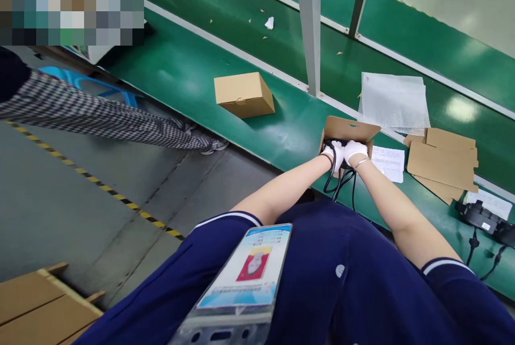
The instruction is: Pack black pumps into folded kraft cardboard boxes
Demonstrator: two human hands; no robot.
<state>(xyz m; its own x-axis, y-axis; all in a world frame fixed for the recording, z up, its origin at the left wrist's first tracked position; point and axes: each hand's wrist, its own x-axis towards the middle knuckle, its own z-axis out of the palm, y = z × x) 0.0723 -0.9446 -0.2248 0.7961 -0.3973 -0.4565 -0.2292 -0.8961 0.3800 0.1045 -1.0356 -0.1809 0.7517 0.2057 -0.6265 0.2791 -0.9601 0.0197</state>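
Note:
Both of my hands wear white gloves and reach into an open cardboard box (352, 127), its lid flap raised at the back. My left hand (337, 156) is closed around a black cable (332, 173), part of which loops out over the front of the box. Beside it, almost touching, my right hand (354, 149) is curled with its fingers down in the box. What those fingers hold is hidden. Something black shows inside between the box walls and my gloves, but its shape is mostly covered. More black cable hangs toward my body.
A closed cardboard box (241, 93) stands left on the green bench (181, 71). To the right lie printed sheets (388, 162), clear plastic bags (394, 101), flattened cartons (442, 162) and black devices with cables (480, 217). A metal post (309, 28) rises behind. Another person's checked trouser leg (108, 111) is at left.

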